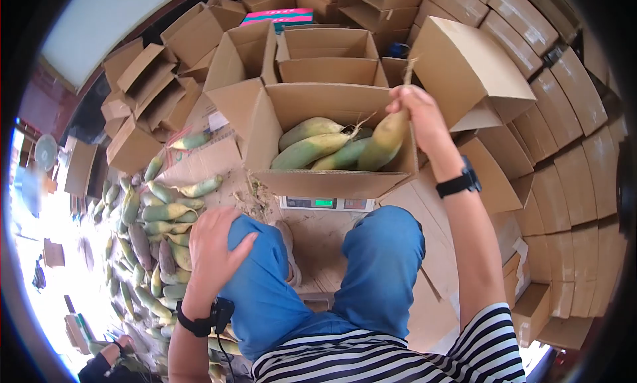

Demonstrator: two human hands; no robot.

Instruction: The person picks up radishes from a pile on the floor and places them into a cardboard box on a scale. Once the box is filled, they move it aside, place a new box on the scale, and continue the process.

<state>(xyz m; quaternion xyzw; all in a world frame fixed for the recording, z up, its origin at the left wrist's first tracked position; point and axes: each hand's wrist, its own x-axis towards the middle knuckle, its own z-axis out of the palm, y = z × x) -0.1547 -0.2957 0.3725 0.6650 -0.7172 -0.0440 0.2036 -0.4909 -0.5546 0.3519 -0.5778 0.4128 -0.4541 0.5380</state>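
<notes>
My right hand [416,108] is closed around the thin root end of a green-and-yellowish radish [385,143], which hangs tilted at the right side of an open cardboard box [332,184]. Several other radishes [308,151] lie inside that box. Beneath the box is a weighing scale [325,202] with a lit green display. My left hand [217,247] rests on my left knee with its thumb spread, holding nothing.
A large pile of radishes [162,212] covers the floor on the left. Open boxes [328,48] stand behind the scale, and a big open box [464,71] is at the right. Stacked cartons [564,131] line the right side. Another person's hand [125,344] shows at lower left.
</notes>
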